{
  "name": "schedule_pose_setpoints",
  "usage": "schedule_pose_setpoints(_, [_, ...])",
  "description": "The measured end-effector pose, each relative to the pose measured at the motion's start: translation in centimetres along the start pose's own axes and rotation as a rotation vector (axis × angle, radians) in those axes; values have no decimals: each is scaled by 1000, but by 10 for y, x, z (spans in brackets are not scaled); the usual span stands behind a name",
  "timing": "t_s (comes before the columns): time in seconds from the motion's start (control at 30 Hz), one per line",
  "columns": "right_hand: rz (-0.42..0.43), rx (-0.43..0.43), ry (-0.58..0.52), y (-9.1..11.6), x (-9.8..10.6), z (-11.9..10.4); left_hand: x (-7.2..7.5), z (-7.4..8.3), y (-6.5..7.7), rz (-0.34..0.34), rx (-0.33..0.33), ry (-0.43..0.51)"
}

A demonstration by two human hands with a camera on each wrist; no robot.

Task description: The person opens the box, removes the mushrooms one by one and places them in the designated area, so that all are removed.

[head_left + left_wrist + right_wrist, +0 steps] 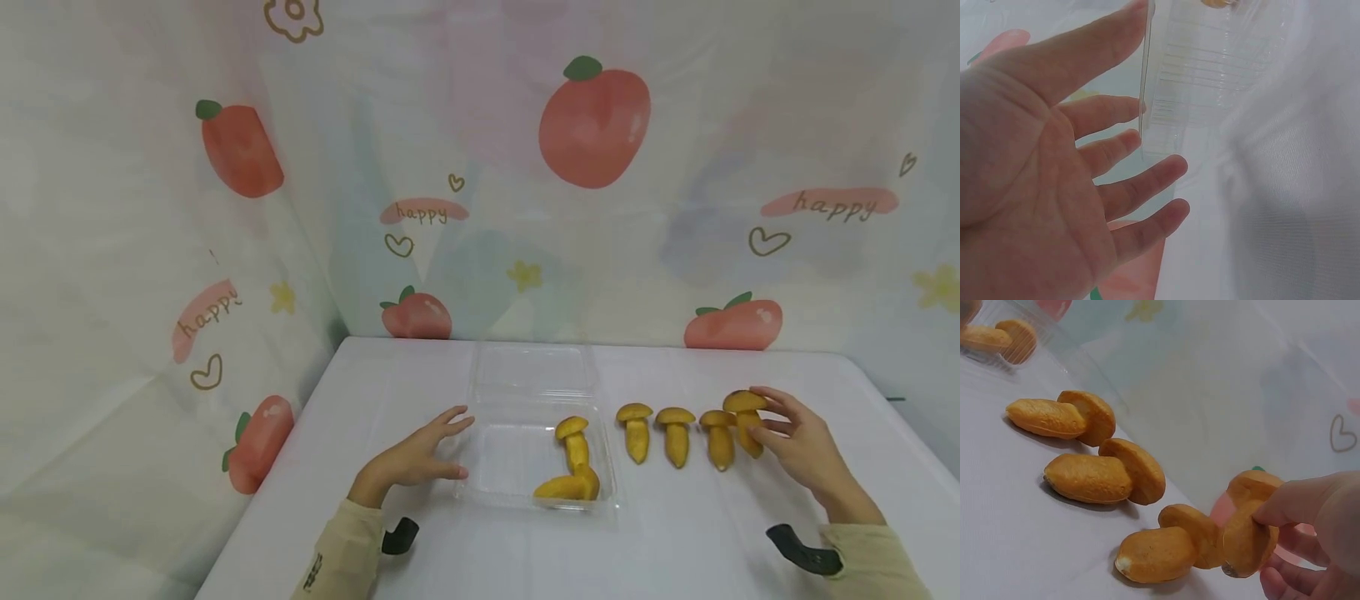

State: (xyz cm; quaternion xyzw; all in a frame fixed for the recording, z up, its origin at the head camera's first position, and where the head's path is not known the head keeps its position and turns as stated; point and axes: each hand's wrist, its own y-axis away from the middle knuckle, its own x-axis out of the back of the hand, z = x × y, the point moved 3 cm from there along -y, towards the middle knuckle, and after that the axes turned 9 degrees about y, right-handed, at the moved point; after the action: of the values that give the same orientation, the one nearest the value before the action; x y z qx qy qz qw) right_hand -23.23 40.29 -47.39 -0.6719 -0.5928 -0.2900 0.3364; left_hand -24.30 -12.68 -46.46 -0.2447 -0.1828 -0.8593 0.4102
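Note:
My right hand (806, 442) pinches a yellow-brown mushroom (744, 408) between thumb and fingers, at the right end of a row. In the right wrist view the held mushroom (1249, 531) overlaps the mushroom beside it (1159, 553). Two more mushrooms, one (677, 435) next to the other (636, 432), lie to the left with their caps away from me. A clear plastic box (495, 467) holds two mushrooms, one upright in view (575, 442) and one lying sideways (562, 487). My left hand (412, 454) has its fingers spread at the box's left edge (1145, 81).
The box's clear lid (532, 371) is folded back toward the rear wall. A white cloth covers the table (525, 554). Printed fabric (480, 167) stands behind it and on the left. A black strap (802, 550) sticks out near the right wrist.

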Motion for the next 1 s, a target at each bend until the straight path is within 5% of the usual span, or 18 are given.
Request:
schedule_pose_setpoints(0.4, [9, -81, 8, -1, 4, 23, -1, -3, 0, 7, 9, 2])
schedule_pose_setpoints(1.0, [-131, -149, -11, -1, 2, 51, -1, -3, -2, 8, 16, 9])
